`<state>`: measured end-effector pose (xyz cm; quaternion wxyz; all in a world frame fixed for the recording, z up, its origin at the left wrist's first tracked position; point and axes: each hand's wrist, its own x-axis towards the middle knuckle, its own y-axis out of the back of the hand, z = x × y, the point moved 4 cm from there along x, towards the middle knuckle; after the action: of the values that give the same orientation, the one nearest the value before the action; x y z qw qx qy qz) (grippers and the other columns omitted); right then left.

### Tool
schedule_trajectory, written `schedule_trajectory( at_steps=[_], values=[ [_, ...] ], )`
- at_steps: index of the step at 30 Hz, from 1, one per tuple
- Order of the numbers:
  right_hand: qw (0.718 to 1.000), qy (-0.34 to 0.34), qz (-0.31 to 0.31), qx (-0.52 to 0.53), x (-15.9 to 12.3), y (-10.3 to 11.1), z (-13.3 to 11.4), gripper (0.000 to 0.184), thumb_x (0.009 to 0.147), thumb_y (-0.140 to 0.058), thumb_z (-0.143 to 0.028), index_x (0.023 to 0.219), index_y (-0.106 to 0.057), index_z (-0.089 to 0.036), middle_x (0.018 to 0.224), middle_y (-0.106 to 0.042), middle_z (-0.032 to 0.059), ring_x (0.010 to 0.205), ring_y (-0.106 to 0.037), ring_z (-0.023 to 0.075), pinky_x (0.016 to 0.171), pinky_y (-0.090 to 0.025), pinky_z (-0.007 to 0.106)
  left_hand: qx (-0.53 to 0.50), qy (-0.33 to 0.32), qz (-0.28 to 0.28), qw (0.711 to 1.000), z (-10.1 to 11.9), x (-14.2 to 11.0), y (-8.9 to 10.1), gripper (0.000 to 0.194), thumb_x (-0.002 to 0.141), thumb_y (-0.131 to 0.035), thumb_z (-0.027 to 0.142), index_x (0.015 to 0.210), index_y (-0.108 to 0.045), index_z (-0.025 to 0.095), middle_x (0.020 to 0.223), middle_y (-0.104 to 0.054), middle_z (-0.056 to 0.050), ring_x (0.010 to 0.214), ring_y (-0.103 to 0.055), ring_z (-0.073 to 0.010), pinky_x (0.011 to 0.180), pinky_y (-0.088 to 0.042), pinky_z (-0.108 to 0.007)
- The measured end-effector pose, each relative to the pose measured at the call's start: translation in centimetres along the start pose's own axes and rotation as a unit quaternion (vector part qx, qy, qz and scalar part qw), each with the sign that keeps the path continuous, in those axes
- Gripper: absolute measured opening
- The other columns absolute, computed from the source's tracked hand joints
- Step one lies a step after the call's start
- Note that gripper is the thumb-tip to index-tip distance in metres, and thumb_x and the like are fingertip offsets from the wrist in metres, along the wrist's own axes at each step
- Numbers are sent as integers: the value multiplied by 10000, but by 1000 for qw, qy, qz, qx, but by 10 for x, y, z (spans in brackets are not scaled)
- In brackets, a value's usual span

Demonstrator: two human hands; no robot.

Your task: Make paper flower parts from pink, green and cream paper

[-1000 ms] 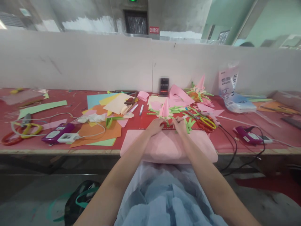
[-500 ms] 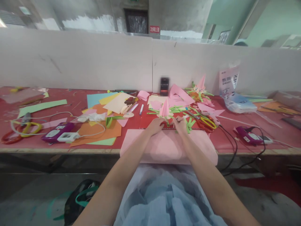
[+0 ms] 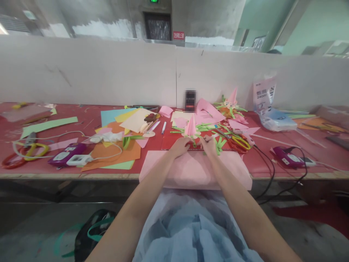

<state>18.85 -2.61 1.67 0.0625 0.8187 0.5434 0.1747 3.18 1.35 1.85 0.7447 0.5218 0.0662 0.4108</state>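
Note:
A paper figure with a pink pointed hat and green paper strips lies at the middle of the table, just beyond my hands. My left hand is closed at its lower left edge, fingers curled in. From the other side, my right hand pinches a green paper strip at the figure's lower part. The fingertips are small and partly hidden. More cut green strips lie beside my right hand. Under my forearms a pink sheet hangs over the table's front edge.
Scissors with red and yellow handles lie to the right, near a similar finished-looking figure and a tissue pack. Coloured sheets, a pen, a purple power strip and other scissors lie left. Cables cross the table.
The view has shifted very slightly. My hands and the paper figure keep almost the same place and pose.

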Motion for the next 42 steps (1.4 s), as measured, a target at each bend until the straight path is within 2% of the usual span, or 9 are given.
schedule_trajectory(
  at_steps=[15, 21, 24, 27, 30, 32, 37, 40, 42],
  values=[
    [1000, -16, -20, 18, -3, -1, -4, 297, 749, -518, -283, 497, -370, -231, 405, -519, -34, 403, -451, 123, 491, -361, 276, 0, -3, 1, 1000, 2, 1, 0, 324, 762, -472, 66, 1012, -637, 189, 1131, -647, -35, 1081, -570, -164, 1003, -401, -327],
    [1000, -17, -2, 26, 0, -1, 3, 288, 736, -530, -305, 501, -379, -237, 413, -520, -29, 427, -482, 151, 497, -386, 298, -2, 9, -1, 1000, 2, 0, 1, 323, 763, -472, 72, 1014, -635, 192, 1138, -645, -33, 1093, -564, -167, 1015, -390, -329],
    [998, -24, 30, 49, 3, 2, 8, 269, 761, -505, -343, 549, -378, -238, 426, -522, -26, 450, -498, 156, 534, -410, 311, -5, 5, -2, 1000, 1, 0, 0, 315, 768, -469, 77, 1002, -638, 204, 1143, -642, -21, 1089, -564, -162, 1015, -390, -325],
    [992, -15, 104, 72, 5, 9, 10, 255, 805, -441, -423, 640, -402, -232, 505, -563, -5, 538, -557, 172, 593, -438, 320, -12, 8, -3, 1000, -1, 0, -2, 326, 768, -469, 73, 1012, -633, 214, 1150, -640, -9, 1086, -565, -156, 1016, -390, -323],
    [981, 26, 186, 52, 6, 16, 10, 286, 829, -382, -479, 761, -465, -213, 670, -623, 36, 669, -606, 189, 673, -453, 326, -28, 13, 25, 999, -1, 0, 1, 358, 773, -456, 61, 1059, -613, 211, 1168, -631, -13, 1109, -550, -152, 1026, -383, -326],
    [975, 67, 212, 27, 5, 18, 11, 309, 847, -340, -473, 852, -492, -203, 785, -640, 62, 761, -621, 195, 734, -454, 331, -33, 29, 58, 997, -1, 1, 7, 372, 777, -432, 40, 1060, -608, 206, 1161, -633, -17, 1115, -542, -152, 1029, -382, -335],
    [978, 106, 161, -81, 7, 10, 18, 259, 847, -333, -373, 928, -513, -205, 923, -644, 88, 855, -605, 205, 812, -427, 355, -9, 122, 127, 984, -9, -1, 20, 330, 783, -421, 19, 965, -636, 192, 1081, -656, -45, 1078, -561, -172, 992, -417, -348],
    [976, 113, 122, -138, 8, 3, 20, 226, 784, -431, -318, 950, -529, -199, 917, -648, 92, 851, -584, 221, 857, -397, 378, 0, 167, 144, 975, -17, -4, 21, 313, 776, -460, 27, 945, -652, 207, 1084, -656, -37, 1070, -565, -181, 993, -423, -365],
    [973, 112, 101, -175, 8, -1, 20, 227, 746, -484, -295, 946, -541, -203, 861, -648, 77, 847, -571, 228, 901, -361, 401, -2, 169, 147, 975, -21, -5, 20, 285, 780, -487, 53, 924, -670, 217, 1069, -661, -26, 1053, -573, -177, 984, -438, -353]
  ],
)
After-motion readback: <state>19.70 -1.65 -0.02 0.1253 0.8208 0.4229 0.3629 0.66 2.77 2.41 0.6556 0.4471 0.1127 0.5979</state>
